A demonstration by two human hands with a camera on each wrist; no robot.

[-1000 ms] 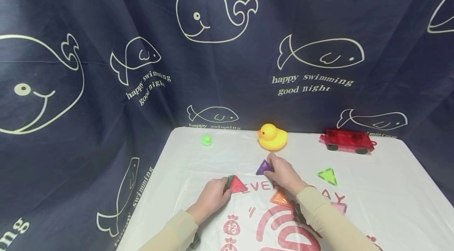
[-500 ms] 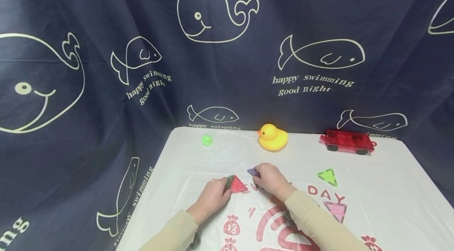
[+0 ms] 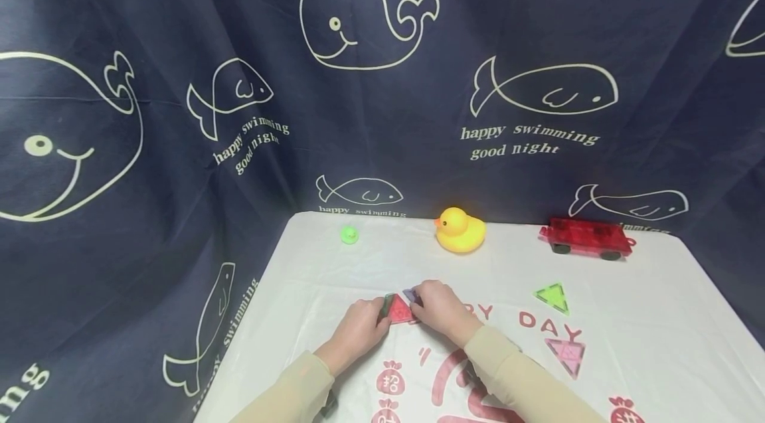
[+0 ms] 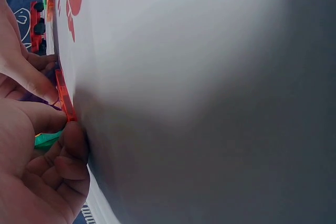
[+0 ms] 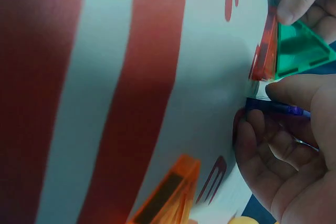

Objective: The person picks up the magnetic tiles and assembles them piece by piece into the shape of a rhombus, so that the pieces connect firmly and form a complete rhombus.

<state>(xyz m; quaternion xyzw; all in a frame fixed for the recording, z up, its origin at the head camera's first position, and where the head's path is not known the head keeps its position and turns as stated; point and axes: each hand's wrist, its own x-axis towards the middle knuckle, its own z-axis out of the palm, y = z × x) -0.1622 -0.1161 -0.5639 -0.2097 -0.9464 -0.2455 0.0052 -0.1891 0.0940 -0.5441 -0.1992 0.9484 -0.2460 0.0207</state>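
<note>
Dark curtain (image 3: 406, 144) hangs behind the white table (image 3: 325, 263), where I see the left hand (image 3: 358, 327) pinching the green tile (image 5: 302, 51) against the red tile (image 3: 400, 310); the right hand (image 3: 442, 309) grips the purple tile (image 5: 275, 107) just beside.

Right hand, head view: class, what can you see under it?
Part of the purple tile shows beside the right hand, near the red triangle. Red lettering emerges past the hand. The rest of the tile, and the white table surface directly beneath, are covered.
</note>
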